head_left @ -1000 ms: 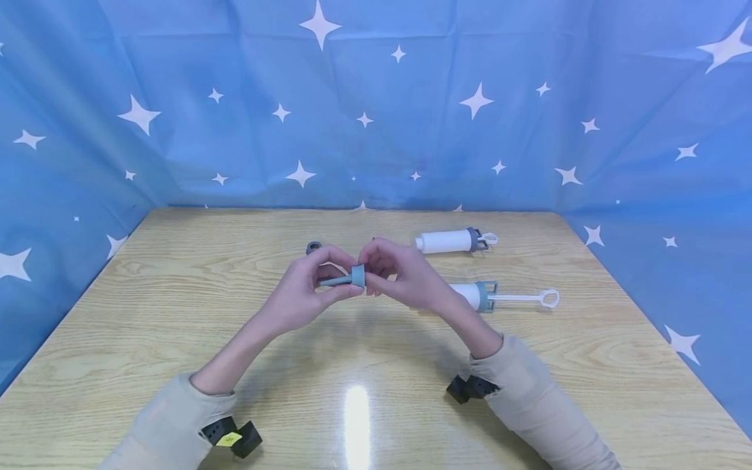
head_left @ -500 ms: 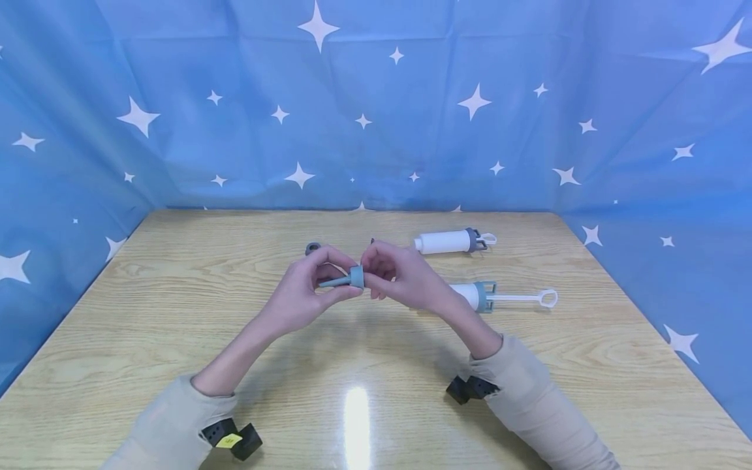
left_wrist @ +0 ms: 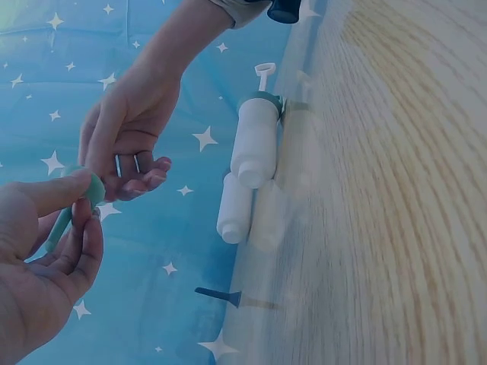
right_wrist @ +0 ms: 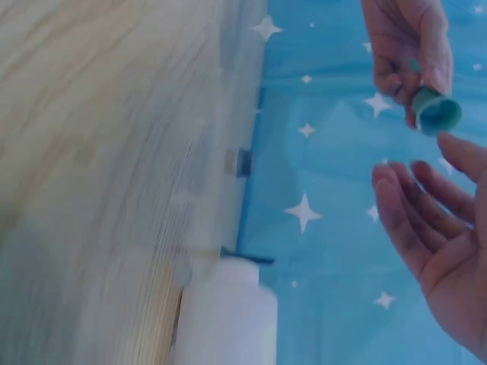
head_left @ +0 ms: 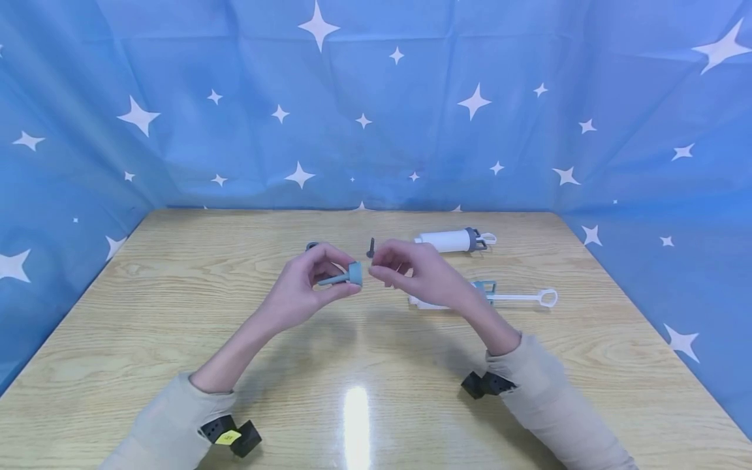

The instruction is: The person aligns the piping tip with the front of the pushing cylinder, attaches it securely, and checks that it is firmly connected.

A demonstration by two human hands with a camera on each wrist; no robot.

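My left hand (head_left: 302, 287) pinches a teal nozzle cap (head_left: 355, 273) by its round collar. Its thin spout points left towards the palm, and in the right wrist view the cap's hollow open end (right_wrist: 439, 116) faces the other hand. Just to the right, my right hand (head_left: 414, 271) hovers with loosely bent fingers, holding nothing; a small gap parts it from the cap. Beneath that hand lies a white syringe-like tube (head_left: 429, 305) with a teal collar and a ring-handled plunger (head_left: 523, 297), partly hidden by hand and wrist.
Farther back rests a second white tube (head_left: 446, 241) with a dark grey collar. A dark grey nozzle (head_left: 371, 249) stands upright on the wooden table (head_left: 176, 294) behind the hands. Behind my left hand a dark grey round piece (head_left: 311, 245) is partly hidden. A starry blue curtain (head_left: 252, 143) surrounds the table.
My right hand has come off the teal nozzle cap and shifted right, uncovering the dark grey nozzle. My left hand keeps its pinch on the cap, almost in place.
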